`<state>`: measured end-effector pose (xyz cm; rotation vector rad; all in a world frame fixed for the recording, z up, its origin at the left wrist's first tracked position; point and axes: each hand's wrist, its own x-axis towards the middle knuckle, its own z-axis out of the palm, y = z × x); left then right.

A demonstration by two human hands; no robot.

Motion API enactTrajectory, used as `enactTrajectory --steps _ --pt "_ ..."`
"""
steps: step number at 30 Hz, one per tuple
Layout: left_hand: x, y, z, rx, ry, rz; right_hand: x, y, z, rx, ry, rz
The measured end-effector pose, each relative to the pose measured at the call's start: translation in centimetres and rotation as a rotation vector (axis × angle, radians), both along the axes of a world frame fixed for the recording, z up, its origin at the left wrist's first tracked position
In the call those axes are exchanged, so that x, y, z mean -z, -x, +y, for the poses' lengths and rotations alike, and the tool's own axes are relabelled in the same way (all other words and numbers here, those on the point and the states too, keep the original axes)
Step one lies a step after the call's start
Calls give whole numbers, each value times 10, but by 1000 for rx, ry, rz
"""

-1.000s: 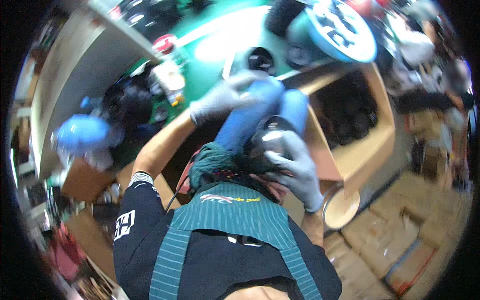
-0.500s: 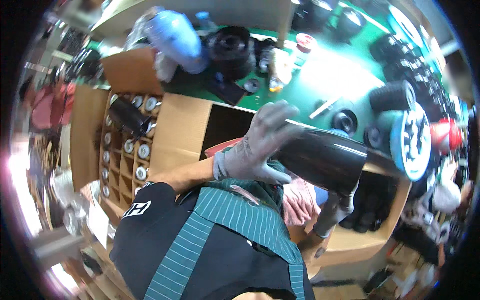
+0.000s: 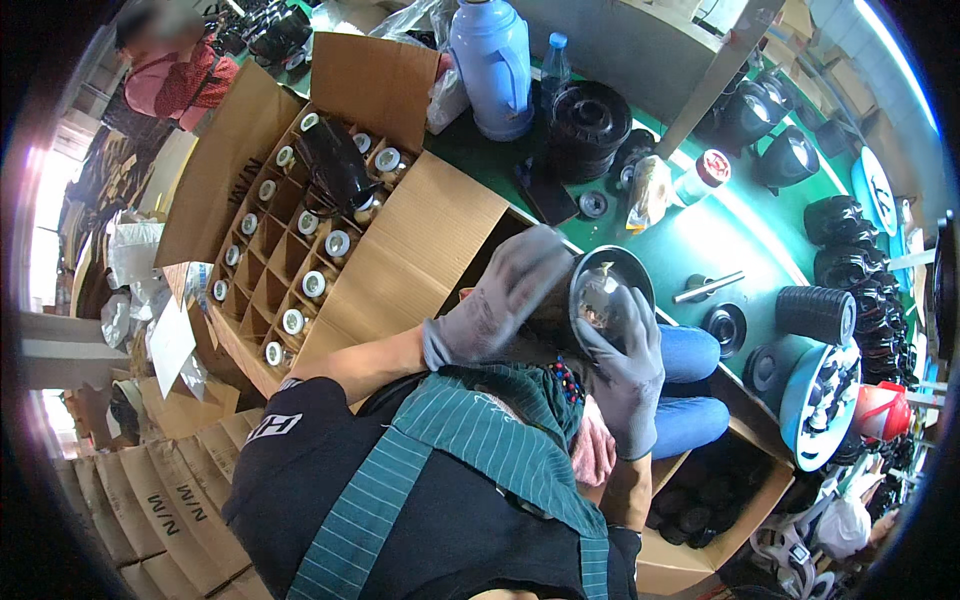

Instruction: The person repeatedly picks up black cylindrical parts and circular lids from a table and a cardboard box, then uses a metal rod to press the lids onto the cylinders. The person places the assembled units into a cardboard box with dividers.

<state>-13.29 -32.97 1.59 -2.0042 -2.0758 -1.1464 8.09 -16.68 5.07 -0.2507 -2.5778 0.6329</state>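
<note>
Tipped up since half a second ago: our black cylinder point(image 3: 598, 279) lay sideways between both hands, and now its round open mouth faces us. It's held just off the near edge of the desk point(image 3: 700, 245), close to our knees point(image 3: 688, 355). Our right hand point(image 3: 628, 375) has it gripped by the rim, fingers over the mouth. Our left hand point(image 3: 500, 305) is a blur next to it, so we can't tell if it's touching or has let go.

Stepwise, we'd call this turning the piece to get at the open end, but that's just our read. Next move seems to call for a firm right grip with the left steadying the side, since slick stuff could slip.

Materials: hard glossy black outside, mirror-like inside the mouth, both hands gloved in soft-looking grey. Left of us, the divided carton point(image 3: 415, 255) is plain brown board, with round-capped bottles point(image 3: 337, 243) in its cells and another shiny dark tube point(image 3: 340, 165) lying over its far corner. Over by the desk's near edge, a ribbed black stack point(image 3: 815, 315) sits beside a smooth pale-blue basin point(image 3: 797, 428).
</note>
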Motion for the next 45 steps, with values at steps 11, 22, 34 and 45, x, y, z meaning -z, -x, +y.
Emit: enactTrajectory --steps 11,22,34,45 --pt "-44 -26 3 314 -120 -97 155 -86 -21 333 1206 484" --pt "-121 -53 -47 227 -49 -15 180 -59 -41 93 1376 218" --pt "-28 254 -92 -1241 -572 175 156 -46 -43 228 2342 788" --pt "23 310 -45 -942 495 799 137 -28 -55 281 2248 831"
